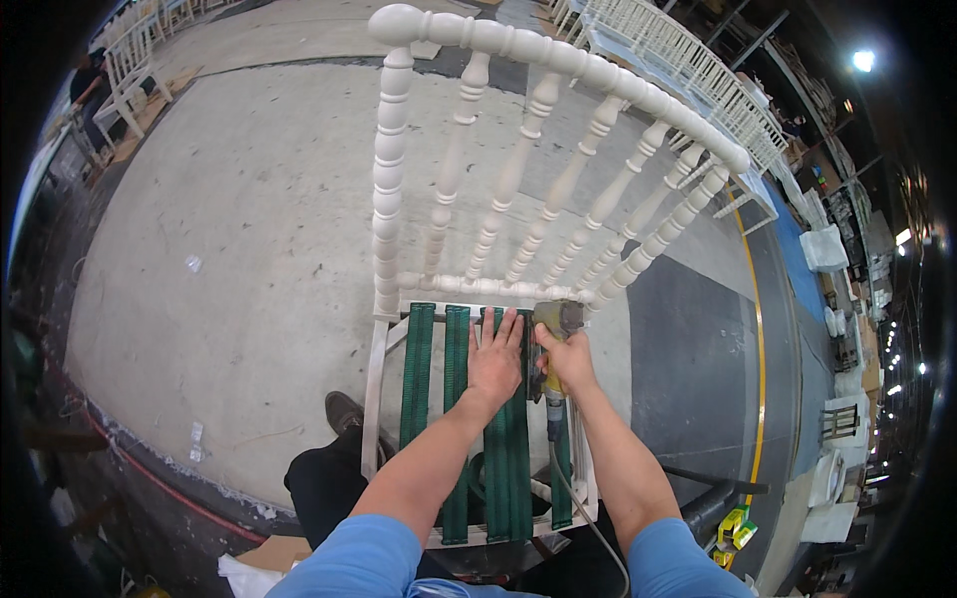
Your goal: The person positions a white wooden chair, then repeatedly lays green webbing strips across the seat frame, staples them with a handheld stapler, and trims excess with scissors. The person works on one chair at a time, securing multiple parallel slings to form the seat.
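A white chair (385, 179) with a turned-spindle back stands before me, its back on the far side. Green webbing straps (416, 374) run front to back across its open seat frame (374, 384). My left hand (495, 367) lies flat on the middle straps, fingers stretched toward the chair back. Wrapped in my right hand (568, 361) is a yellowish air staple gun (560, 317), its head at the rear seat rail near the right corner. An air hose (568, 473) trails from its lower end toward me. The gun's tip is hidden.
More white spindle chairs stand in a row (688, 60) at the far right, and another chair (130, 70) is at the far left near a person (88, 95). A yellow line (760, 379) marks the floor on the right. Yellow-green boxes (736, 528) lie at lower right.
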{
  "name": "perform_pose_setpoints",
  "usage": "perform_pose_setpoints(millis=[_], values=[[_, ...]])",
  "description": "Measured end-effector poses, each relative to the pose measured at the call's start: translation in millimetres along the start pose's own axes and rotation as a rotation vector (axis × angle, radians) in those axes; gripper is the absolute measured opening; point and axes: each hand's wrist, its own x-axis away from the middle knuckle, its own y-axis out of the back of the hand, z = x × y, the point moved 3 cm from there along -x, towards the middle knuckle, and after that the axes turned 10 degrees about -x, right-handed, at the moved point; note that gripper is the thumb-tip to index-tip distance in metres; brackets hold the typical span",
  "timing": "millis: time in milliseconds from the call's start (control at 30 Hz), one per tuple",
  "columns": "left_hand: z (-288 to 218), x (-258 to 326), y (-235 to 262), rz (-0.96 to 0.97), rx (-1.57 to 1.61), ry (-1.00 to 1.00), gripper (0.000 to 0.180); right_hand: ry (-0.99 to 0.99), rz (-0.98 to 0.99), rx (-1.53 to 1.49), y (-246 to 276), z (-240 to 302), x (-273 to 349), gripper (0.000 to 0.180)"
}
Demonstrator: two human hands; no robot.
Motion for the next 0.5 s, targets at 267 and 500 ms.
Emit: perform_pose_setpoints(millis=[267,500], values=[[5,3,6,-0.167,0.227,0.057,0.047,0.008,-0.021,-0.016,2,0,6,0.026],[3,-1,-4,-0.114,0.205,0.117,0.036,0.028,-0.004,0.022,-8,-2,1,0.027]])
